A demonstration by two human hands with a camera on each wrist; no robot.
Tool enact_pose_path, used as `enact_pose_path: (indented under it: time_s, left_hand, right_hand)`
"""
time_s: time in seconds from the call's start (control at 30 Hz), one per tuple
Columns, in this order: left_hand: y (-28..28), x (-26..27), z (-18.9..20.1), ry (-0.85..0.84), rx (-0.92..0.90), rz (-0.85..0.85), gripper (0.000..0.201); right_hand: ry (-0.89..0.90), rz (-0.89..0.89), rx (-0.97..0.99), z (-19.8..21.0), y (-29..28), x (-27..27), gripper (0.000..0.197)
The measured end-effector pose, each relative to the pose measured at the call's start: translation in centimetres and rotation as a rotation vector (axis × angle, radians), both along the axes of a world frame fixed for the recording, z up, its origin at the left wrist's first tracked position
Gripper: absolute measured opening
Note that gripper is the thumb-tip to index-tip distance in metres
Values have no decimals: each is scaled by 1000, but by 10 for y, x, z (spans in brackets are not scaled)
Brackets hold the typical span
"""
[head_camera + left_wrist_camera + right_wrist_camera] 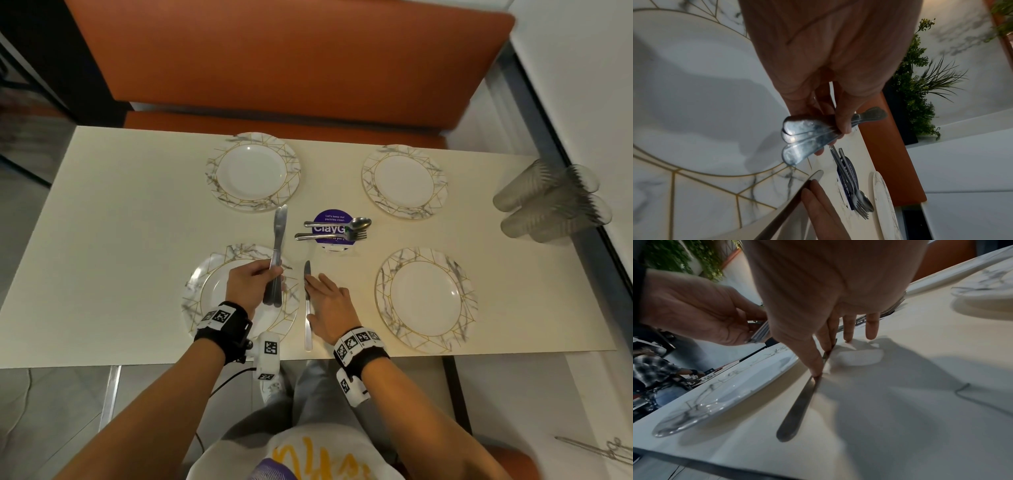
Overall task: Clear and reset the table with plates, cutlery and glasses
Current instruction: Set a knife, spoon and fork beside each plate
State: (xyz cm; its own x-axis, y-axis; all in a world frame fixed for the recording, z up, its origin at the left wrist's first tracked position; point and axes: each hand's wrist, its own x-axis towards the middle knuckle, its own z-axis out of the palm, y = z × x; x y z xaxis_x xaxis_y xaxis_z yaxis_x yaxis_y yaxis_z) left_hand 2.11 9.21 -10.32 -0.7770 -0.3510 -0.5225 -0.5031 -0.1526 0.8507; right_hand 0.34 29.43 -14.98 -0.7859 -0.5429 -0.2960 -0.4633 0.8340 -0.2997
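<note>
My left hand (255,284) grips a bundle of table knives (278,240) above the near-left marble-rimmed plate (205,298), blades pointing away; three handle ends (797,138) show in the left wrist view. A single knife (308,329) lies on the cream table (137,222) just right of that plate. My right hand (329,301) rests on it with straight fingers (846,331), thumb and forefinger touching the knife (799,405). A spoon (359,222) and a fork (356,235) lie across a purple round sign (334,216) at the table's middle.
Three more plates stand at far left (253,137), far right (404,152) and near right (424,255). Several clear glasses (551,202) lie on their sides at the right edge. An orange bench (274,68) runs behind the table.
</note>
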Motion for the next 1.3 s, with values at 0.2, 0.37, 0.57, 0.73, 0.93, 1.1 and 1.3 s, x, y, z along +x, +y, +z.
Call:
enact_pose_path:
  time_s: [0.2,0.37,0.57,0.73,0.93,1.1,1.3]
  left_hand:
    - [4,0,5,-12,-37,-38,7]
    - [9,-1,12,-16,-16,-57,10]
    - [35,-8,20,4,-34,-124,12]
    - [72,-19,27,34,80,-198,11]
    - [133,-41,30,47,131,-272,10]
    - [190,-59,30,8,189,-227,16]
    - [241,-69,21,-14,189,-164,13]
  right_hand:
    - [-11,-25,-73,4,2,-3,75]
    - [-12,-265,-377,16,7,-8,49]
    - [-138,-619,-691,52,4,-32,29]
    - [-200,-680,-800,64,20,-53,19]
    - [-191,-766,-821,75,83,-76,10]
    - [-250,-873,-880,82,161,-105,4]
    - [-210,-932,-717,74,271,-137,6]
